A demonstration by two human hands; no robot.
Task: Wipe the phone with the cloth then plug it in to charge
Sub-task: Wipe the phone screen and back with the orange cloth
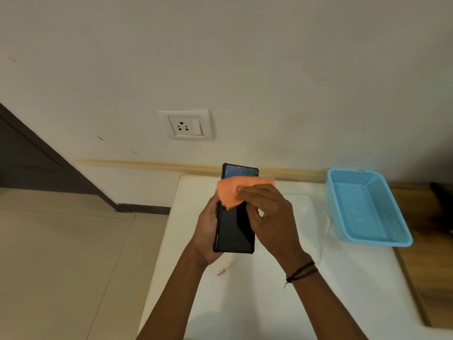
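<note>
Two hands meet over the middle of the white desk. The left hand is closed around the phone, gripping its left edge and lower end from beneath, with the dark screen facing up and the top end pointing toward the desk's far edge. The right hand pinches the orange cloth between its fingers and presses it flat on the upper part of the screen; the cloth covers the phone across its width there, and the phone's top end shows beyond it.

A white cable runs along the desk toward the right side, and its plug end with a red mark lies on the desk just below the left hand. A blue basket stands near the desk's far right corner. A wall socket with a switch sits on the wall above the desk's far left corner. A black thread band circles the right wrist.
</note>
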